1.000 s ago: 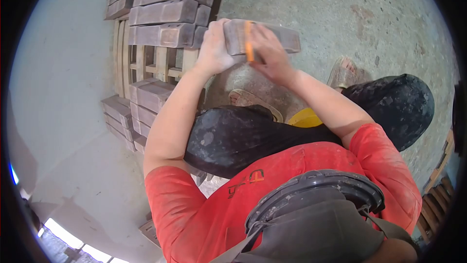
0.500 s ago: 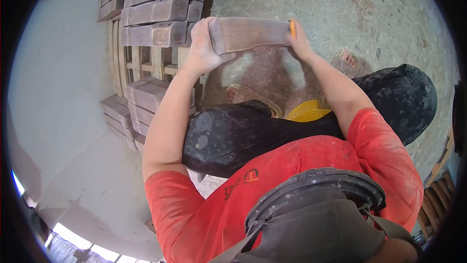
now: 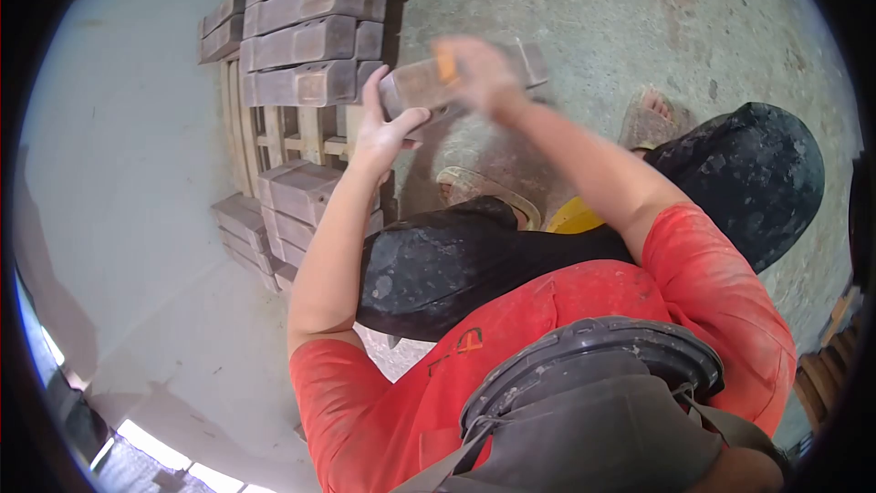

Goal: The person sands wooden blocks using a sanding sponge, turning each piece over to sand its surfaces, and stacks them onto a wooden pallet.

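1. The left hand (image 3: 381, 128) is curved around the near end of a brown-grey, long block with rounded edges (image 3: 411, 84), thumb and fingers apart with the block's end gripped between them; some of its fingers are hidden behind the block.
2. The block is raised in front of the knees, running from the left hand off to its right; its middle is covered by the right hand (image 3: 484, 73).
3. The right hand is smeared by motion blur. It grips a small, bright orange piece (image 3: 446, 64) against the block's face; its outline, its material and the exact set of the fingers are hard to make out.
4. Left of the left hand and ahead of it, a stack of similar brown-grey blocks (image 3: 301, 41) is cut off by the upper edge of the view.
5. A pale slatted wooden pallet (image 3: 311, 131) shows beside the left hand, partly covered by the stack. Nearer the body, a lower group of brown-grey blocks (image 3: 297, 185) is partly hidden by the left forearm.
6. Below the right hand, a yellow rounded container (image 3: 575, 217) is mostly hidden by black, dust-spotted trousers (image 3: 429, 274).
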Tool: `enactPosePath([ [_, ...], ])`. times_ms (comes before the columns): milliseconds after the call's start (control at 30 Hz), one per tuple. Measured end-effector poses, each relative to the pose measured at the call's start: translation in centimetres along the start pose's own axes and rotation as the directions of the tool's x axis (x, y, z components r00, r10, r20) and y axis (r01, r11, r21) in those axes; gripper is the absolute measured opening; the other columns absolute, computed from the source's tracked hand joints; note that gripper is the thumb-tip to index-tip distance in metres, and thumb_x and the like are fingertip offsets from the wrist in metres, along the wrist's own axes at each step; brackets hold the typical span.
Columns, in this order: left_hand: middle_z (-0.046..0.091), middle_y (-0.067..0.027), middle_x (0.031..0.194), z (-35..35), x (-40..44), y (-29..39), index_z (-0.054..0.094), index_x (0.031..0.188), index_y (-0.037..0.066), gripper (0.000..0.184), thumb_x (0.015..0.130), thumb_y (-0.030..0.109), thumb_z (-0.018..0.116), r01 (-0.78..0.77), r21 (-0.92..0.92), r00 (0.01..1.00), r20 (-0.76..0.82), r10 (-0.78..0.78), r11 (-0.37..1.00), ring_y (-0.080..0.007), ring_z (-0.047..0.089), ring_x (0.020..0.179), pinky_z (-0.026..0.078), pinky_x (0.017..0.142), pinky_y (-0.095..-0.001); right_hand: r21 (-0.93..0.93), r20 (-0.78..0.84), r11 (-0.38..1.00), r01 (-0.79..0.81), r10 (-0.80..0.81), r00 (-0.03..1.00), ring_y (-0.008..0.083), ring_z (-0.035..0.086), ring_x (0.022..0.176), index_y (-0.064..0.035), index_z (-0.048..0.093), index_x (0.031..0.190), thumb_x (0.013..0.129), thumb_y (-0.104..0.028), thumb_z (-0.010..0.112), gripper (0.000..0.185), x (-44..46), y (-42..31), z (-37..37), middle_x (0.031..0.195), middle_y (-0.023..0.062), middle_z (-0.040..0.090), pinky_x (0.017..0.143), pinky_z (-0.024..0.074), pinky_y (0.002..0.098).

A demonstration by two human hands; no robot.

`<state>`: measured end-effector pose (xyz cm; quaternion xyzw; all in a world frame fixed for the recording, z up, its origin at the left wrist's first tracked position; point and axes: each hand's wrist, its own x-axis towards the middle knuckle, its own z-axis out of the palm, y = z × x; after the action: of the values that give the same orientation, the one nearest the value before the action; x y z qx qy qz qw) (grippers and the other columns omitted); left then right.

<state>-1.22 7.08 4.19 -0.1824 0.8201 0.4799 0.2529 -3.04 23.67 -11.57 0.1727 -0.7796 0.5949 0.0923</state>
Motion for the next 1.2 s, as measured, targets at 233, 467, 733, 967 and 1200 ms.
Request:
enactPosePath([
  [233, 0.046, -0.0157, 0.131, -0.4, 2.3, -2.8, 0.024, 0.140, 0.013, 0.104, 0.061, 0.024, 0.090, -0.491, 0.404, 0.854, 0.049, 0.517, 0.772, -0.0311, 0.051, 0.119, 0.048, 0.093, -0.0419, -0.425, -0.066, 0.904, 0.038, -0.073, 0.995, 0.0400, 0.043, 0.131, 0.0000, 0.046, 0.135, 0.089, -0.038, 0.059, 0.061, -0.2, 1.8, 1.8, 0.139, 0.0210, 0.047, 0.109, 0.0320, 0.0489],
  [467, 0.051, -0.0232, 0.126, -0.6, 3.0, -2.0, 0.027, 0.135, 0.009, 0.102, 0.057, 0.024, 0.091, -0.451, 0.485, 0.867, 0.039, 0.496, 0.749, -0.0403, 0.051, 0.119, 0.043, 0.100, -0.0457, -0.138, 0.074, 0.987, 0.081, -0.071, 0.995, 0.0390, 0.029, 0.141, -0.0007, 0.034, 0.146, 0.084, -0.028, 0.067, 0.075, -1.1, 1.4, -1.1, 0.151, 0.0230, 0.032, 0.115, 0.0233, 0.0465],
  [733, 0.053, -0.0234, 0.126, -0.8, 3.6, -2.1, 0.027, 0.138, 0.008, 0.099, 0.061, 0.030, 0.087, -0.405, 0.385, 0.905, 0.036, 0.425, 0.829, -0.0384, 0.052, 0.120, 0.044, 0.098, -0.0430, -0.090, 0.004, 0.968, 0.236, -0.236, 0.972, 0.0362, 0.040, 0.135, -0.0068, 0.051, 0.134, 0.076, -0.016, 0.073, 0.063, 2.5, -8.3, -1.3, 0.142, 0.0122, 0.049, 0.109, 0.0370, 0.0446],
  [967, 0.054, -0.0185, 0.126, -1.5, 5.5, -3.6, 0.027, 0.137, 0.012, 0.087, 0.070, 0.025, 0.081, -0.586, 0.342, 0.806, 0.150, 0.573, 0.735, -0.0336, 0.054, 0.119, 0.045, 0.099, -0.0393, -0.140, 0.189, 0.923, 0.358, -0.330, 0.925, 0.0338, 0.034, 0.137, -0.0099, 0.052, 0.128, 0.067, -0.018, 0.078, 0.066, 3.2, -9.4, -1.9, 0.143, 0.0077, 0.045, 0.111, 0.0345, 0.0482],
  [1200, 0.050, -0.0199, 0.126, -1.9, 4.2, -1.8, 0.028, 0.136, 0.010, 0.104, 0.054, 0.020, 0.092, -0.463, 0.466, 0.873, 0.091, 0.480, 0.754, -0.0340, 0.049, 0.122, 0.040, 0.104, -0.0401, -0.464, 0.226, 0.881, -0.095, 0.221, 0.949, 0.0376, 0.038, 0.133, -0.0036, 0.045, 0.136, 0.068, -0.027, 0.082, 0.080, -6.5, 10.8, -5.1, 0.142, 0.0191, 0.043, 0.113, 0.0298, 0.0447],
])
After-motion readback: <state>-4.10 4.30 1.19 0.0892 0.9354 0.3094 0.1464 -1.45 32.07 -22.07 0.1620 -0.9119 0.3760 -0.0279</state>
